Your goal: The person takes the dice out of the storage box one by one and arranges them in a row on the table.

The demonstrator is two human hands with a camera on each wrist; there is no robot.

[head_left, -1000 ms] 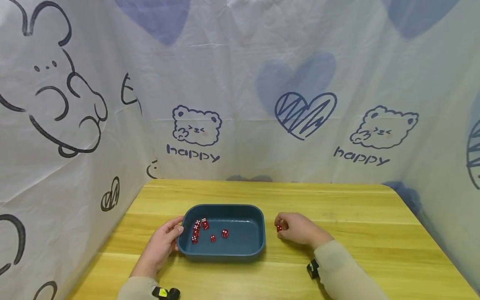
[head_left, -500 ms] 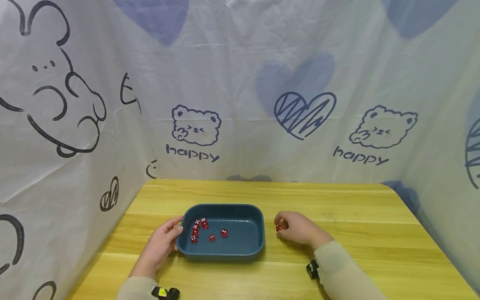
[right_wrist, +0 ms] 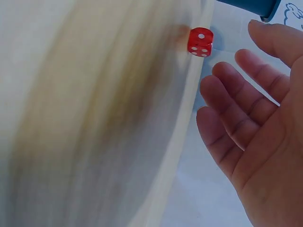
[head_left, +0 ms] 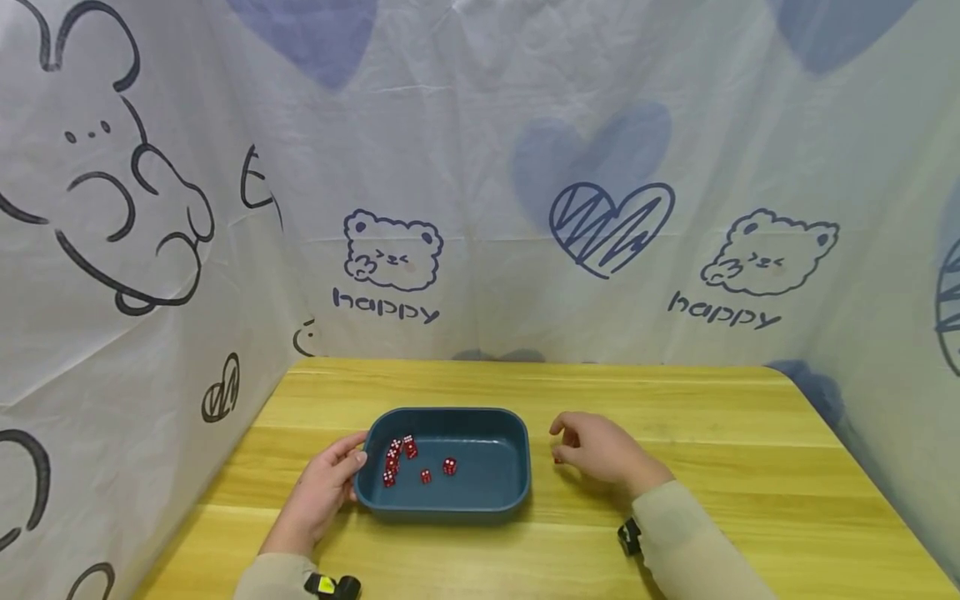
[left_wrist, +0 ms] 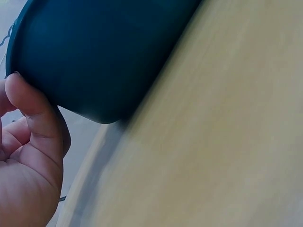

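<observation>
A dark teal rectangular bin (head_left: 442, 517) stands on the table, and several red dice with white pips lie in it, mostly near its left end. My left hand (head_left: 327, 479) grips the bin's left end, thumb at the rim and fingers on the outside. To the right of the bin, my right hand (head_left: 603, 452) is just above the table with loosely bent fingers. A single red die (right_wrist: 200, 42) rests on the table near its fingertips, apart from them in the right wrist view. In the head view that die is almost wholly hidden by the hand.
The yellow wood-grain table (head_left: 735, 500) extends to the right and front of the bin. White curtains (head_left: 480, 167) printed with hearts and cartoon animals enclose its back and sides. A black wrist camera (head_left: 628, 537) sits at the right sleeve, another at the left.
My right hand has let go of the red die, its fingers spreading and lifting slightly from it. The left hand and the bin stay where they were.
</observation>
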